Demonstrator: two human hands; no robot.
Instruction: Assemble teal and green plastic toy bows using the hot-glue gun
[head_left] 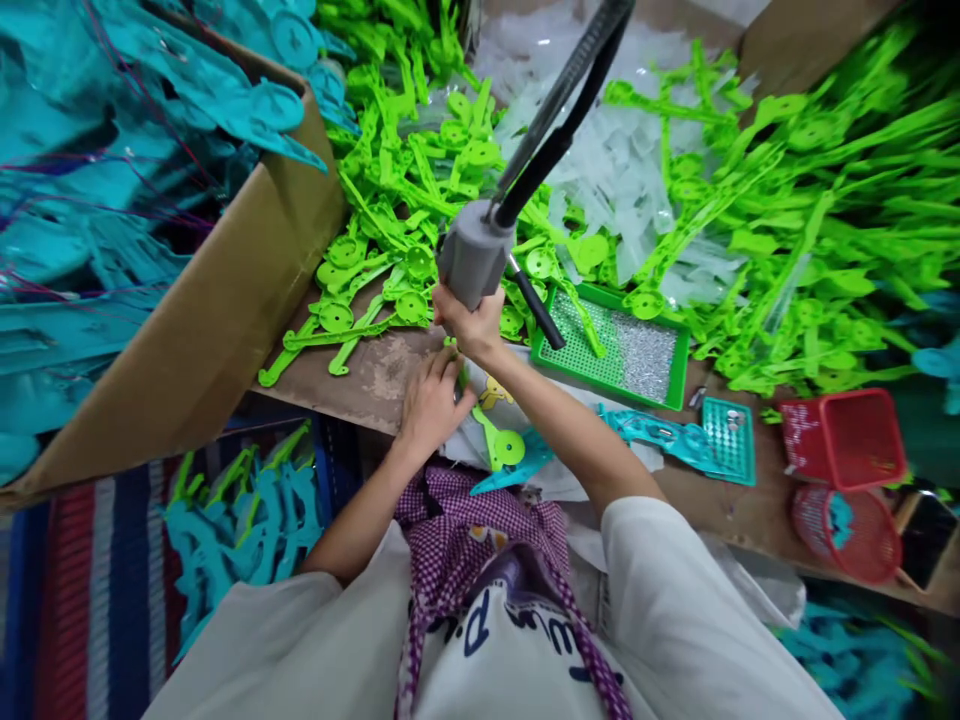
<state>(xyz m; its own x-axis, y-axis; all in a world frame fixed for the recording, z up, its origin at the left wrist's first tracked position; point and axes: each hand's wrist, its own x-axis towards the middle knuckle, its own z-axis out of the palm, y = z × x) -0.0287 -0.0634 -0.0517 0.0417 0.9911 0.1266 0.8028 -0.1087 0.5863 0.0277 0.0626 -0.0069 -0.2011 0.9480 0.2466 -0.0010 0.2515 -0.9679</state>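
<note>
My right hand is wrapped round the lower end of a grey power tool, which hangs from a dark cable or arm coming down from the top. Just below and left of it, my left hand rests at the table edge, its fingers bent over a green plastic part. The part's round disc end points toward my apron. What lies under my left fingers is partly hidden. A pale cloth with a yellow print lies beneath the part, and a blue plastic piece is beside it.
Green parts pile up behind my hands. A green tray holds small metal pieces. Further right are a teal basket and red baskets. A cardboard box of blue parts stands left. Clear plastic pieces lie at the back.
</note>
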